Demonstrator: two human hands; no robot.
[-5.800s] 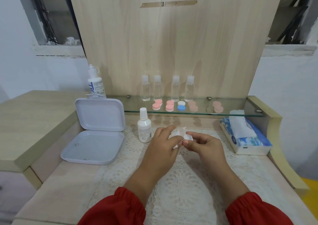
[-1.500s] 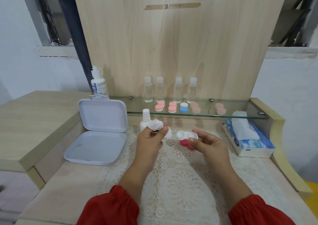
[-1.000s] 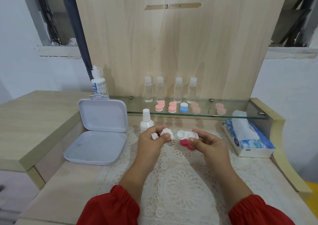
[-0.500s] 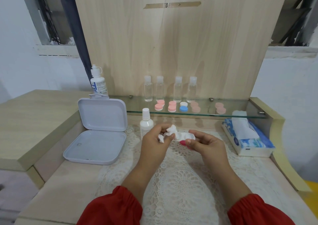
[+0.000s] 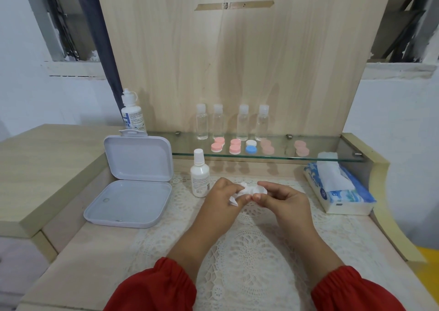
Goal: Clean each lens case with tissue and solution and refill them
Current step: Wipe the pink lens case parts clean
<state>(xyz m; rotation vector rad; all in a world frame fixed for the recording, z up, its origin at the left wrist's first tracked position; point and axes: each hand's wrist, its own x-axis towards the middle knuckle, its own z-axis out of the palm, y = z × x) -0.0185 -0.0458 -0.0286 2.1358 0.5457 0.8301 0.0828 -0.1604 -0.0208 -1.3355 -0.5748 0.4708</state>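
While the left hand (image 5: pixel 224 197) pinches a tissue (image 5: pixel 243 190) into the lens case (image 5: pixel 257 189) gripped by the right hand (image 5: pixel 282 200) above the surface, wiping seems underway; refilling likely needs the solution bottle (image 5: pixel 200 176) beyond.

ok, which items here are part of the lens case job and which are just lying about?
In use:
left hand pinching tissue
right hand holding lens case
solution bottle
shelf cases
tissue box

Lying about:
open white box
four clear bottles
lace mat
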